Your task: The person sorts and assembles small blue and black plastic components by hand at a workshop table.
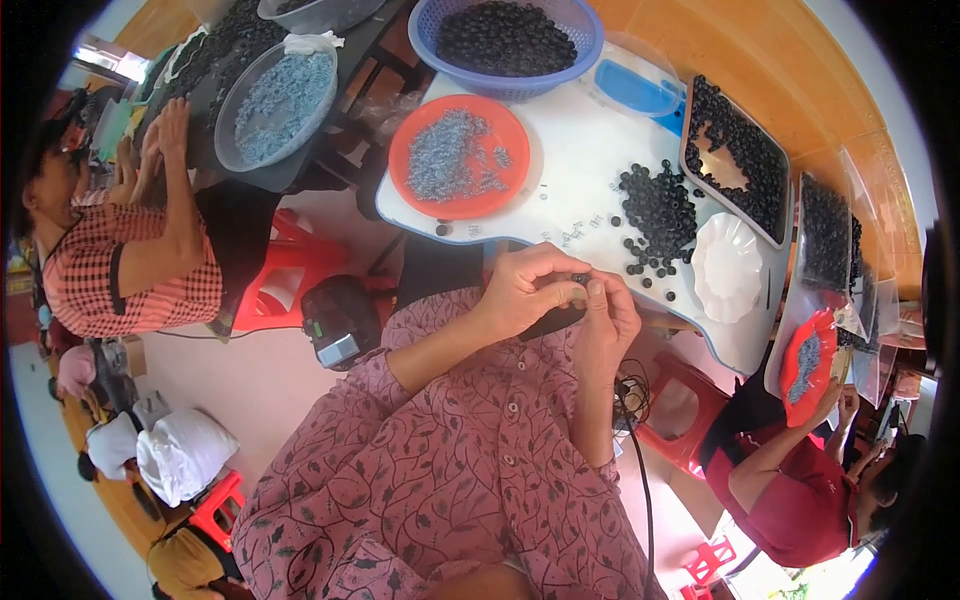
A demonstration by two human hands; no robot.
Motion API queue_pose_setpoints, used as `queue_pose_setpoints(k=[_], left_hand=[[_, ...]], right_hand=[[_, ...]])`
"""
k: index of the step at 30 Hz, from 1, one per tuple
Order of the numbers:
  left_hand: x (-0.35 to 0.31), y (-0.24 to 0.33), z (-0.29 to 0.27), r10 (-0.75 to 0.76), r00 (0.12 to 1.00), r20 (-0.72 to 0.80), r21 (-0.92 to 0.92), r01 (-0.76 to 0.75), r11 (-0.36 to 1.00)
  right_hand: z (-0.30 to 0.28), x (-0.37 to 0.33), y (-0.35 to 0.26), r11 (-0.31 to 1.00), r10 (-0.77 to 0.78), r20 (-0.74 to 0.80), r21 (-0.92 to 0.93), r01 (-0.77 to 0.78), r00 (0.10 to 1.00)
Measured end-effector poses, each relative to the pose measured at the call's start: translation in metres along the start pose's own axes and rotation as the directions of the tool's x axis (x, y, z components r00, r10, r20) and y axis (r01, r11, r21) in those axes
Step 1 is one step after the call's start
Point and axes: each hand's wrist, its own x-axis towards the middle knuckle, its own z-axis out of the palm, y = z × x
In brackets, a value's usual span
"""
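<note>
Over my lap, just off the near edge of the white table (560,140), my two hands meet. A small round black piece (580,279) shows between the fingertips. My left hand (528,290) is closed in a pinch around it. The thumb and fingers of my right hand (608,318) are pressed together at the same piece; whether they hold a second small part is hidden. On the table ahead lie a loose pile of black round pieces (658,212) and a few small clear parts (572,234). An orange-red plate (410,130) carries many clear bluish parts.
A blue-purple basket (430,45) of black pieces stands at the far edge. At right are a metal tray (688,150) of black pieces and a white scalloped dish (727,268). Co-workers sit left and right; one on the right has a red dish (820,335).
</note>
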Motion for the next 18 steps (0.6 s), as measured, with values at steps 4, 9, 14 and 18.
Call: queue_pose_setpoints(k=[4,9,14,18], left_hand=[[0.002,0.0,-0.003,0.082,0.996,0.016,0.215,-0.084,0.973],[0.005,0.002,-0.004,-0.176,0.984,-0.011,-0.065,0.175,0.982],[0.007,-0.006,-0.018,-0.244,0.967,0.075,-0.093,0.25,0.964],[0.017,0.003,-0.022,-0.272,0.958,0.094,-0.18,0.285,0.942]], right_hand=[[0.002,0.001,-0.009,0.997,0.076,0.042,0.004,-0.077,0.996],[0.009,0.0,-0.011,0.991,0.119,0.025,-0.062,-0.117,0.993],[0.006,0.004,0.0,0.948,0.22,0.082,0.217,-0.233,0.972],[0.005,0.014,-0.001,0.885,0.282,0.169,0.335,-0.325,0.944]])
